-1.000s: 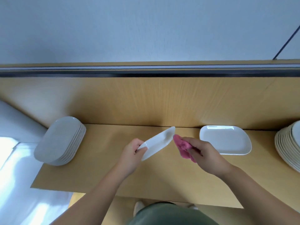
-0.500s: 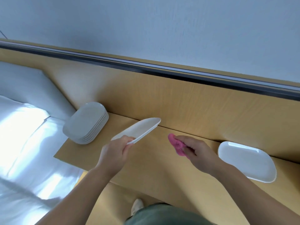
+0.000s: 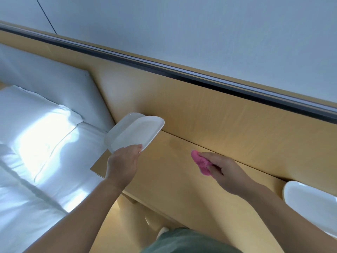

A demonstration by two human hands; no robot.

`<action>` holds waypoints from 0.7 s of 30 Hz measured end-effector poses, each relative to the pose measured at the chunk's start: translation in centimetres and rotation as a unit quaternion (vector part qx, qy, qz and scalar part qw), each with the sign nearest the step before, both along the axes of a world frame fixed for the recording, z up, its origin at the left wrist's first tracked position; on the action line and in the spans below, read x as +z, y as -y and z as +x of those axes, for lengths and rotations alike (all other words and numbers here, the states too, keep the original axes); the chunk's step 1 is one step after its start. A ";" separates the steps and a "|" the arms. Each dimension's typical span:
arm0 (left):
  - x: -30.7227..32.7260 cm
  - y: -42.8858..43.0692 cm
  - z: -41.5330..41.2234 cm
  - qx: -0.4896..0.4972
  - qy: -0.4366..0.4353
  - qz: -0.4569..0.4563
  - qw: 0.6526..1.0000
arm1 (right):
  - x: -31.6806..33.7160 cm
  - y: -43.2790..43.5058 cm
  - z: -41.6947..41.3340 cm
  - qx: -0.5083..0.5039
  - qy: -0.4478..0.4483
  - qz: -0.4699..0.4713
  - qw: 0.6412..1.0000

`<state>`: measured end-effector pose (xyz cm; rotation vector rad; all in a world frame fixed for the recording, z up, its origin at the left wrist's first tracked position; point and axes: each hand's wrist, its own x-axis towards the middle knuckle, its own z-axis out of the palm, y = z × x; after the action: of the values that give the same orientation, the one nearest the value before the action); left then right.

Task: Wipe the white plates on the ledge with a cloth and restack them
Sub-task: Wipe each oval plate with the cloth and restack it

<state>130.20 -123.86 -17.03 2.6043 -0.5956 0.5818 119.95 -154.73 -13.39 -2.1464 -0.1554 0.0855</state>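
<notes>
Closest to me, at the bottom, is the green of my clothing [image 3: 184,241], and the pale toe of a shoe [image 3: 162,230] shows on the floor below the near edge of the wooden ledge [image 3: 173,179].

My right hand [image 3: 228,174] hangs over the middle of the ledge, nearer its back edge than its front. The fingers are curled round a bunched pink cloth [image 3: 199,161], which sticks out past my fingertips towards the left. I cannot tell whether the cloth touches the wood. At the right end of the ledge a single white plate [image 3: 310,207] lies flat, partly cut off by the frame and well apart from the cloth.

My left hand [image 3: 121,165] is out over the left end of the ledge, well apart from the right one. It grips the near rim of another white plate [image 3: 140,130], with the thumb on top of the rim (the other fingers are hidden underneath). This plate is tilted a little and sits over the stack of white plates [image 3: 118,128] at the far left corner, covering most of it. Whether the two touch, I cannot make out.

Beyond the left edge of the ledge lies a bed with a white pillow [image 3: 27,115] in bright light and a padded grey headboard [image 3: 45,79] behind it. A wooden back panel [image 3: 209,114] rises from the back edge of the ledge, topped by a dark rail [image 3: 182,74]. Above that is a pale wall with a thin dark cable [image 3: 46,15] running down it.
</notes>
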 end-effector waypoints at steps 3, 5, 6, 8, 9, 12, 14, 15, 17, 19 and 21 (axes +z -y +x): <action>-0.7 -2.0 1.9 0.019 0.000 0.013 1.000 | -0.1 -1.5 1.4 0.003 0.001 -0.008 1.000; -1.0 -2.9 3.1 0.024 0.005 0.040 0.999 | -0.4 -2.2 2.1 0.004 -0.001 -0.019 1.000; -1.1 -3.3 3.6 0.026 0.002 0.051 0.998 | -0.5 -2.6 2.5 0.004 -0.002 -0.030 1.000; -1.5 -3.9 4.5 0.029 -0.020 0.064 0.997 | -0.8 -3.1 3.0 0.006 -0.004 -0.047 0.999; -1.8 -4.2 4.9 0.029 -0.035 0.067 0.997 | -1.0 -3.3 3.3 0.005 -0.004 -0.053 0.999; -2.3 -4.7 5.7 0.016 -0.059 0.079 0.995 | -1.4 -3.8 3.8 -0.001 -0.002 -0.066 0.998; -2.7 -4.9 6.1 0.000 -0.081 0.093 0.992 | -1.6 -4.2 4.0 -0.004 -0.002 -0.072 0.997; -3.0 -5.1 6.3 -0.006 -0.100 0.097 0.990 | -1.7 -4.3 4.0 -0.005 -0.002 -0.074 0.997; -3.6 -5.3 6.7 -0.009 -0.149 0.088 0.985 | -1.7 -4.7 4.1 -0.006 0.000 -0.078 0.997; -4.3 -5.5 7.1 -0.008 -0.197 0.075 0.977 | -1.8 -4.9 3.9 -0.007 -0.001 -0.078 0.997; -5.2 -5.9 7.5 -0.009 -0.231 0.080 0.970 | -1.9 -5.0 3.7 -0.010 -0.006 -0.075 0.997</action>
<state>137.70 -117.99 -22.18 2.7434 -0.5248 -0.0922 123.67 -149.68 -15.25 -2.2969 -0.1246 0.1015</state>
